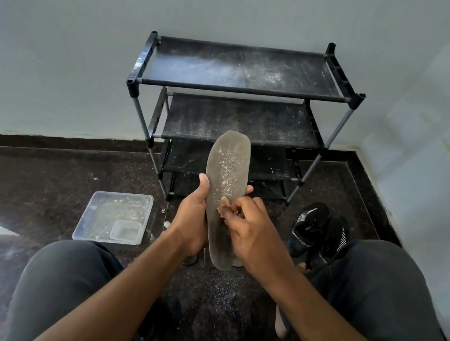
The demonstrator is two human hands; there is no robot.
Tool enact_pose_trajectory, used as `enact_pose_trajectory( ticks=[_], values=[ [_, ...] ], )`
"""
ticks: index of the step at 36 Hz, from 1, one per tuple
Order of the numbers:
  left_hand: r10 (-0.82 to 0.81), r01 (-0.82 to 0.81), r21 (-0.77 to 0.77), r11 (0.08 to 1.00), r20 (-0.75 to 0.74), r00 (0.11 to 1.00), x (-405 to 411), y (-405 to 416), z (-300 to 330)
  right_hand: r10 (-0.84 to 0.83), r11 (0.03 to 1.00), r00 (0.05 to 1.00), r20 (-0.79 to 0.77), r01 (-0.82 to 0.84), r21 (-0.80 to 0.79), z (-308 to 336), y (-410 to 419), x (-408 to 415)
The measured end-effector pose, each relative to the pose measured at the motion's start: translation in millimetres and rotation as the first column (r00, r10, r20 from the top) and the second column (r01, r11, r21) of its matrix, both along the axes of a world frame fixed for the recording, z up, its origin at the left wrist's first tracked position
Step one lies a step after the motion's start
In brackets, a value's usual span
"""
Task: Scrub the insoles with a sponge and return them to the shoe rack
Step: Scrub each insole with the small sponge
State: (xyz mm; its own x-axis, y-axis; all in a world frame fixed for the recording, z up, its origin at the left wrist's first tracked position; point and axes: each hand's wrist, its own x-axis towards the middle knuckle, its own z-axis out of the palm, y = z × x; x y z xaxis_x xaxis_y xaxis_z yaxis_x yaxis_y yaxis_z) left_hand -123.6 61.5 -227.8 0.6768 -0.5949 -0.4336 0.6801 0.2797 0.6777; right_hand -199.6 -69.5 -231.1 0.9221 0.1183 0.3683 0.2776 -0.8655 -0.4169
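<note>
While the person sits on the dark speckled floor (43,177) with both knees up, far left: clear plastic tray (112,216) lying flat on the floor, wet and flecked with residue, a smaller clear tub (126,232) sitting in its near right corner. Just right of the tray, left hand (191,221) holds the insole (225,197) from its left side, thumb up along the left edge, fingers wrapped behind with tips showing past the right edge, so clamped on the insole. Insole is grey, roughly upright, toe end up, heel end down between the knees, white specks scattered over the upper half of the facing side. Right hand (251,226) is on the insole's right side at mid-length, fingers curled and pinching a small tan sponge (223,206) pressed against the insole face; most of the sponge is hidden by the fingers. Behind the insole, black shoe rack (241,91) stands against the pale wall (66,50), shelves dusty with white specks, nothing resting on the shelves in view. Right of the hands, a pair of black shoes (319,229) with white stripe marks sits on the floor near the rack's front right leg, partly hidden by the right knee. White dust is sprinkled on the floor below the insole.
</note>
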Motion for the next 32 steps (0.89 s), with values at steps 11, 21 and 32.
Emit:
enact_pose_trajectory(
  ticks=[11,21,32],
  values=[
    [-0.018,0.018,-0.002,1.000,-0.040,0.999,-2.1,-2.7,-5.6,-0.042,0.959,0.985,0.169,-0.008,0.285,13.2,-3.7,3.4],
    [-0.049,0.049,0.034,0.998,-0.014,0.999,-6.9,-6.9,-8.4,-0.077,0.954,0.996,0.052,0.059,0.294,6.4,-4.8,6.6],
    [-0.061,0.061,-0.006,0.998,-0.045,0.997,-1.8,-2.0,-2.3,0.038,0.977,0.985,0.171,-0.073,0.201,4.4,-2.5,0.3]
  ],
)
